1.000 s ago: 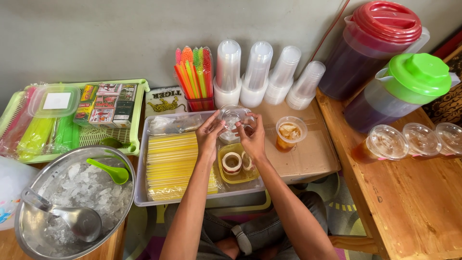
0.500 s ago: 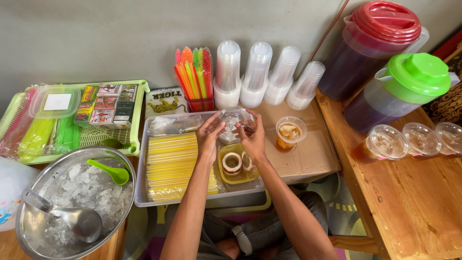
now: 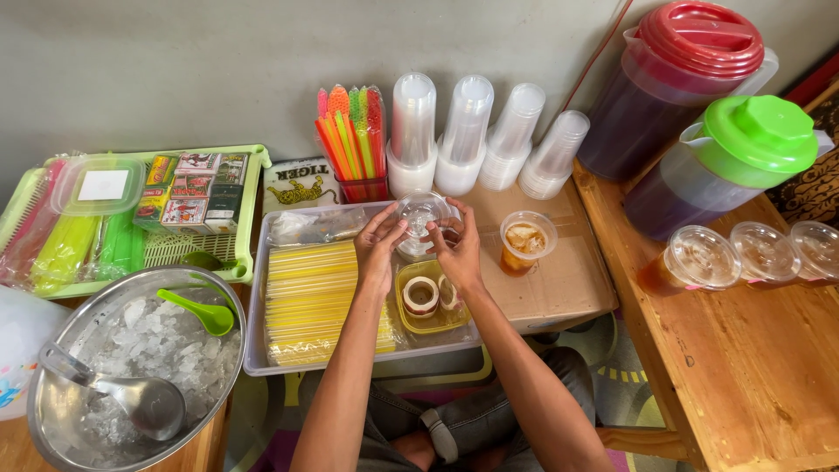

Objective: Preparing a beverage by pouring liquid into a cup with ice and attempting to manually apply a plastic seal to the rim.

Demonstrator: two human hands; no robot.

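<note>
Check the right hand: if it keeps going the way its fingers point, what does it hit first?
The right hand points up and left, fingertips already on the clear dome lid held with the left hand. Beyond the lid, probably the cup of coloured straws by the wall, though depth is unclear.

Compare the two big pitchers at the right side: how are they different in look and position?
The red-lidded pitcher stands farther back, near the wall; the green-lidded pitcher stands nearer, in front of it and more to the right. The red-lidded pitcher shows more of its body and looks taller; the green-lidded pitcher looks lower. Their lids differ in colour, red against bright green. Both are clear plastic, closed, upright, and hold a dark liquid.
</note>
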